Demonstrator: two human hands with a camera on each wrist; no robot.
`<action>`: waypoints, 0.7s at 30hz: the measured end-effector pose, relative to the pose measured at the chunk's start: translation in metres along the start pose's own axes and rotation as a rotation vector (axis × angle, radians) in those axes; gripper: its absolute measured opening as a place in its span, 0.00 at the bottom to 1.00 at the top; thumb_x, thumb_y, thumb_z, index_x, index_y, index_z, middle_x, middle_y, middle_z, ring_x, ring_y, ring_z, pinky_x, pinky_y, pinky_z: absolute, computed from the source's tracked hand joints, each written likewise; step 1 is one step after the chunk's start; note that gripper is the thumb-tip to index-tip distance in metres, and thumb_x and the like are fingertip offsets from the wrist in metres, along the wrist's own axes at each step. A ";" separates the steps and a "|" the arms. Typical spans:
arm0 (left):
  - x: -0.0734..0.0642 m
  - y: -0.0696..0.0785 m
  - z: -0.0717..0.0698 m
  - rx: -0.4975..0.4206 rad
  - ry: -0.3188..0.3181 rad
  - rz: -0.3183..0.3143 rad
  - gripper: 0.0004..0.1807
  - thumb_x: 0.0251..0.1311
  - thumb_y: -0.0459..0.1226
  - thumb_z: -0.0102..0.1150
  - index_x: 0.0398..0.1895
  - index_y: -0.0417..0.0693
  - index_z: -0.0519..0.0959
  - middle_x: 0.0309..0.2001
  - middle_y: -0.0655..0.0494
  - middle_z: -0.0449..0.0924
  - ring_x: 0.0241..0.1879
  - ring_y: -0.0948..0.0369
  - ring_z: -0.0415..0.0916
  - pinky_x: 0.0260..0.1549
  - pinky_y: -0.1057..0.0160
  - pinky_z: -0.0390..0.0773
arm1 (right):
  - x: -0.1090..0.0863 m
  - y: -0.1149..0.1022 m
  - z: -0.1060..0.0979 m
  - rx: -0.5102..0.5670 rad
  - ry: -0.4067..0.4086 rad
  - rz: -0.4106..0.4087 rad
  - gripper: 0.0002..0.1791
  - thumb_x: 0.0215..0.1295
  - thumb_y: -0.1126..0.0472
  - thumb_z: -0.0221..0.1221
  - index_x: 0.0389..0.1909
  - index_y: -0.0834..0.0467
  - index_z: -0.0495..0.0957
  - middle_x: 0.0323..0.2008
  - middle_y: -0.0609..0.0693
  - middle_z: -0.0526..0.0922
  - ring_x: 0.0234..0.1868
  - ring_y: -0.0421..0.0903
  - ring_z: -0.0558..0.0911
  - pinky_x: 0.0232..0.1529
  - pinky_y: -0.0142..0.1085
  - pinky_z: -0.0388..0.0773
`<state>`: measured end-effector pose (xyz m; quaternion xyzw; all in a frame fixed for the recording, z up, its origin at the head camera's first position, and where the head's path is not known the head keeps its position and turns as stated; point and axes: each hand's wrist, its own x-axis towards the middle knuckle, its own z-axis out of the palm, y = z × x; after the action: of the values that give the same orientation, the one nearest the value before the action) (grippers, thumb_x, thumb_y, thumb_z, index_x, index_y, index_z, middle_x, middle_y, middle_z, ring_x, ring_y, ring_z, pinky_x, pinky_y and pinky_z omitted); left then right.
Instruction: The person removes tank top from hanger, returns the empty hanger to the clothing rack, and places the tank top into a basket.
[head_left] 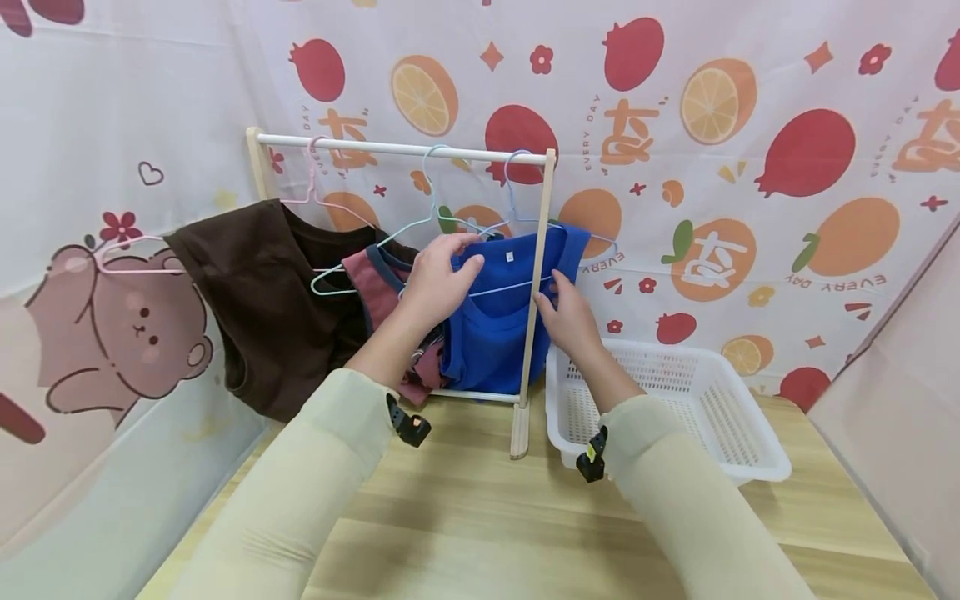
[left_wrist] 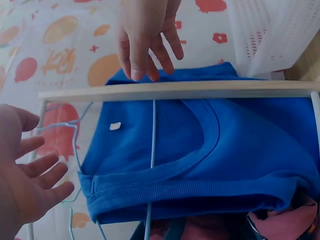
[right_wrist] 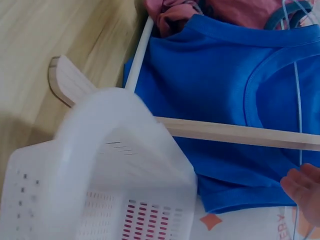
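Head view shows me, at my distance, both hands about the blue garment [head_left: 491, 333]. The fingers of the left hand [head_left: 442, 279] are spread and relaxed, just beside the garment's left shoulder. The fingers of the right hand [head_left: 567, 312] are extended with a loose bend, near the garment's right shoulder edge; whether they touch the cloth, I cannot tell.

The blue garment hangs at the right end of the rack, behind the wooden post [head_left: 540, 250], on a light blue hanger [left_wrist: 153, 135], whose bottom bar I see through the neck opening. One tip of this hanger comes out past the garment's right side.

Next to it, leftward, I see a pink garment [head_left: 382, 307] with dark trim on a mint hanger [head_left: 433, 207], and then a dark brown garment [head_left: 277, 308] on a pink hanger [head_left: 312, 179]. All three hangers are hooked on the white rod [head_left: 390, 148].

To the right of the rack, a white basket [head_left: 738, 421] stands on the desk [head_left: 450, 517]. Behind everything hangs a cloth [head_left: 795, 308] with printed fruits.
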<state>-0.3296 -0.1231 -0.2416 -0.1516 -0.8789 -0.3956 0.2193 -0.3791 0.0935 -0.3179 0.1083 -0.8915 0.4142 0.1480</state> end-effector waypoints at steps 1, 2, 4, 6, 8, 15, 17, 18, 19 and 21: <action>0.004 0.000 0.001 0.011 0.006 -0.006 0.24 0.71 0.46 0.51 0.66 0.49 0.72 0.64 0.49 0.72 0.64 0.53 0.68 0.62 0.47 0.70 | 0.002 0.000 0.001 0.000 0.005 0.008 0.34 0.75 0.48 0.51 0.76 0.56 0.54 0.67 0.58 0.71 0.65 0.56 0.74 0.62 0.50 0.73; 0.009 0.000 0.002 0.021 0.007 -0.015 0.24 0.71 0.46 0.51 0.66 0.48 0.72 0.64 0.48 0.71 0.63 0.52 0.68 0.62 0.46 0.69 | 0.005 0.001 0.003 0.001 0.008 0.014 0.35 0.75 0.48 0.51 0.76 0.56 0.54 0.67 0.59 0.71 0.65 0.56 0.74 0.62 0.51 0.73; 0.017 -0.004 0.005 0.042 0.008 -0.033 0.24 0.71 0.45 0.51 0.66 0.46 0.72 0.64 0.46 0.70 0.64 0.50 0.68 0.63 0.46 0.68 | 0.009 0.000 0.006 0.009 0.005 0.025 0.35 0.75 0.47 0.51 0.76 0.56 0.54 0.66 0.59 0.71 0.64 0.56 0.74 0.62 0.51 0.73; 0.024 -0.007 0.008 0.056 0.005 -0.058 0.25 0.71 0.45 0.51 0.67 0.44 0.71 0.64 0.45 0.70 0.64 0.50 0.68 0.63 0.45 0.67 | 0.013 0.000 0.009 0.022 -0.010 0.031 0.35 0.75 0.46 0.50 0.76 0.55 0.53 0.66 0.59 0.72 0.63 0.56 0.75 0.61 0.51 0.74; 0.031 -0.011 0.012 0.047 -0.003 -0.089 0.26 0.71 0.45 0.51 0.67 0.44 0.70 0.64 0.44 0.71 0.64 0.49 0.68 0.64 0.45 0.67 | 0.016 0.000 0.011 0.033 -0.013 0.036 0.34 0.75 0.46 0.50 0.75 0.54 0.55 0.62 0.58 0.75 0.59 0.55 0.77 0.59 0.52 0.75; 0.055 -0.012 0.020 -0.098 -0.047 -0.142 0.25 0.72 0.45 0.50 0.67 0.43 0.70 0.59 0.45 0.77 0.58 0.51 0.74 0.62 0.49 0.72 | 0.020 0.002 0.011 0.048 -0.016 0.065 0.26 0.75 0.50 0.52 0.69 0.54 0.63 0.45 0.56 0.79 0.46 0.53 0.79 0.52 0.48 0.79; 0.062 -0.010 0.019 -0.118 -0.063 -0.141 0.23 0.73 0.45 0.49 0.65 0.43 0.71 0.56 0.46 0.78 0.55 0.51 0.76 0.60 0.50 0.73 | 0.022 0.002 0.011 0.051 -0.029 0.064 0.25 0.74 0.50 0.53 0.68 0.54 0.64 0.43 0.56 0.79 0.45 0.53 0.79 0.51 0.47 0.79; 0.065 -0.009 0.018 -0.123 -0.077 -0.144 0.23 0.73 0.45 0.49 0.64 0.43 0.72 0.56 0.46 0.79 0.54 0.51 0.77 0.60 0.50 0.74 | 0.023 0.002 0.011 0.052 -0.035 0.064 0.25 0.74 0.50 0.53 0.67 0.54 0.64 0.43 0.56 0.79 0.45 0.53 0.79 0.52 0.47 0.79; 0.069 -0.009 0.018 -0.129 -0.090 -0.145 0.22 0.74 0.45 0.48 0.63 0.43 0.73 0.55 0.46 0.79 0.53 0.52 0.78 0.59 0.50 0.74 | 0.025 0.002 0.012 0.051 -0.040 0.062 0.25 0.74 0.50 0.53 0.67 0.54 0.64 0.43 0.56 0.79 0.45 0.53 0.79 0.52 0.47 0.79; 0.075 -0.007 0.017 -0.142 -0.114 -0.156 0.22 0.74 0.46 0.48 0.62 0.44 0.75 0.54 0.46 0.80 0.51 0.53 0.79 0.58 0.52 0.76 | 0.028 0.002 0.013 0.049 -0.050 0.063 0.25 0.74 0.49 0.53 0.67 0.54 0.64 0.44 0.56 0.79 0.46 0.53 0.80 0.53 0.48 0.79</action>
<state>-0.4012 -0.1075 -0.2179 -0.1201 -0.8687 -0.4637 0.1260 -0.4080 0.0830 -0.3176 0.0940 -0.8876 0.4374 0.1098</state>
